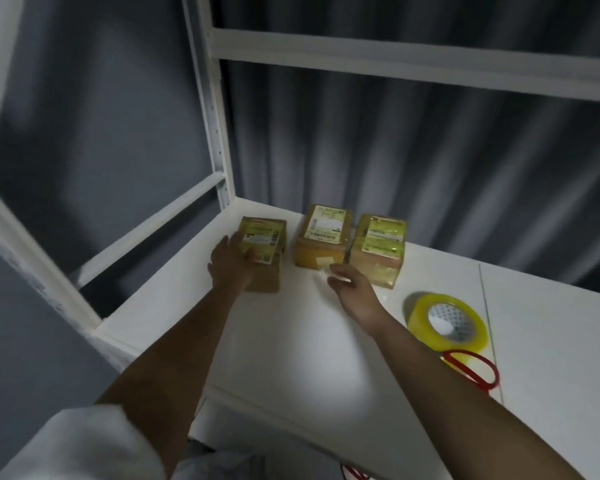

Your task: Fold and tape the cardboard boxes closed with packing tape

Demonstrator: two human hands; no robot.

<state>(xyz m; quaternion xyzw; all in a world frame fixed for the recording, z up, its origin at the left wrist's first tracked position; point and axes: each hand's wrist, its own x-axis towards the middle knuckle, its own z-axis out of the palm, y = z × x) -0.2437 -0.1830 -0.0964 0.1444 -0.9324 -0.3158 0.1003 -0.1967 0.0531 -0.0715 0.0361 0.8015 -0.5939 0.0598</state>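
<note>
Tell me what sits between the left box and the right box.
The middle box, in the head view, close against the right box, apart from the left box.

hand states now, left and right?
Left hand: open, fingers resting on the left box.
Right hand: open, holding nothing, in front of the middle box.

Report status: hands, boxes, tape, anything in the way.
Left hand resting on left box. Right hand open, empty, near middle box. Tape roll and red scissors idle on table. Nothing blocking.

left hand flat, reaching | right hand loose (blurred)
</note>
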